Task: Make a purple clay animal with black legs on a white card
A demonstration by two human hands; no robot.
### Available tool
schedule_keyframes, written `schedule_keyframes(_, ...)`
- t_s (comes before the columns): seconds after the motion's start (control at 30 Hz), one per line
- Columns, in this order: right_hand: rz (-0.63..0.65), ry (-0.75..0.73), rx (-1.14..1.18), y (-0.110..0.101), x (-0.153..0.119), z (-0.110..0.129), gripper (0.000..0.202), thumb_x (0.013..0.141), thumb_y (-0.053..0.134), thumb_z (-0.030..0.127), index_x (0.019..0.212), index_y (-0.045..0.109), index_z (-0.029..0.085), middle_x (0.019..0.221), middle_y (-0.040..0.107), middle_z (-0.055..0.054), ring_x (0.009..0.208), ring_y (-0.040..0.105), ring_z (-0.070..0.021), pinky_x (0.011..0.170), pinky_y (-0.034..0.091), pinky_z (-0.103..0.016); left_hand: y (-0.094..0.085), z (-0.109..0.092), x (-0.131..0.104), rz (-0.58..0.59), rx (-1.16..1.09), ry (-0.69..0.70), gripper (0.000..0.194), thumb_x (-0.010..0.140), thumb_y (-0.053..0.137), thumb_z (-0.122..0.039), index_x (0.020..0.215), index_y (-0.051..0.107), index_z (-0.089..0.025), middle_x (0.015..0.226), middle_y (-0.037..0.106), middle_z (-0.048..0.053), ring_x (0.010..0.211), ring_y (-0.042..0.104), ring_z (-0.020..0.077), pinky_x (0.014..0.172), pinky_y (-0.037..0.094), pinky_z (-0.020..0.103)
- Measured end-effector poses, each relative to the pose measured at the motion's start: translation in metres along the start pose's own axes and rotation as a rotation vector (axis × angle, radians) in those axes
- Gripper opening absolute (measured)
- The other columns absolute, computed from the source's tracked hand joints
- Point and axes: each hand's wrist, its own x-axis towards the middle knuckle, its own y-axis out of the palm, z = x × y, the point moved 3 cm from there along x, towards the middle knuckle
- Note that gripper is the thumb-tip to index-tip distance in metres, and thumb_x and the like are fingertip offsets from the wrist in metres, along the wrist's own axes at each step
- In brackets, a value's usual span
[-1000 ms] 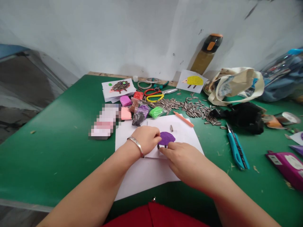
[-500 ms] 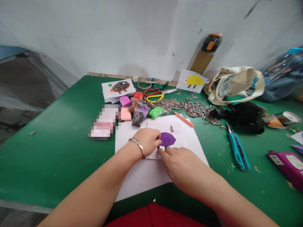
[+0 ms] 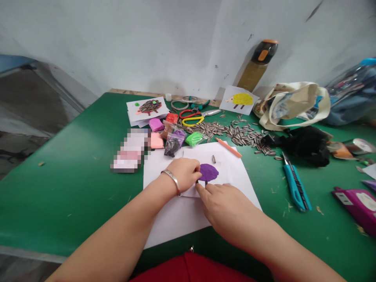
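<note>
A flat purple clay oval [image 3: 209,172] lies on a small white paper [image 3: 225,172], with two short black clay legs [image 3: 206,182] at its lower edge. My left hand [image 3: 184,174] is closed at the oval's left end, its fingertips pressed together; whatever they pinch is hidden. My right hand [image 3: 225,203] rests low on the paper, index finger stretched to the left black leg and touching it, the other fingers loosely bent. Above the oval lies a single sunflower seed [image 3: 214,159]. An orange clay tool [image 3: 229,147] lies at the top of the paper.
Bagged clay [image 3: 172,145], scissors [image 3: 195,118] and a pile of sunflower seeds [image 3: 243,135] lie behind the paper. A blue utility knife [image 3: 296,187] lies on the right with its blade out. A blurred-out phone-like object [image 3: 129,152] lies left. A bottle [image 3: 258,64] leans against the wall.
Both hands stay in nearly the same place at the purple oval. The whole view has shifted very slightly; no object has visibly moved.
</note>
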Motion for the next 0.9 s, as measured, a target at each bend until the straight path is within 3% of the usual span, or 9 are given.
schedule_keyframes(0.37, 0.087, -0.016, -0.017, -0.002, 0.003, 0.006, 0.048, 0.077, 0.047, 0.009, 0.125, 0.053, 0.005, 0.085, 0.067, -0.011, 0.067, 0.062, -0.0222, 0.055, 0.04, -0.035, 0.0, 0.002, 0.002, 0.011, -0.062, -0.034, 0.014, 0.079, 0.058, -0.031, 0.077, 0.069, -0.022, 0.072, 0.069, -0.001, 0.068, 0.06, 0.0165, 0.058, 0.035, 0.026)
schedule_keyframes(0.63, 0.026, 0.018, -0.026, -0.001, -0.002, -0.005, 0.047, 0.084, 0.045, 0.014, 0.13, 0.049, 0.009, 0.085, 0.067, -0.009, 0.067, 0.063, -0.0211, 0.058, 0.041, -0.034, 0.001, 0.005, 0.004, 0.001, -0.096, -0.029, 0.013, 0.079, 0.059, -0.031, 0.076, 0.068, -0.023, 0.074, 0.07, -0.001, 0.07, 0.06, 0.0161, 0.06, 0.036, 0.026)
schedule_keyframes(0.9, 0.038, 0.034, -0.027, 0.004, 0.002, -0.007, 0.054, 0.078, 0.046, 0.009, 0.132, 0.046, 0.008, 0.081, 0.067, -0.007, 0.062, 0.064, -0.0211, 0.05, 0.036, -0.033, 0.001, 0.007, 0.006, -0.007, -0.113, -0.041, 0.016, 0.081, 0.058, -0.034, 0.075, 0.068, -0.022, 0.076, 0.07, -0.001, 0.072, 0.06, 0.0165, 0.061, 0.036, 0.026)
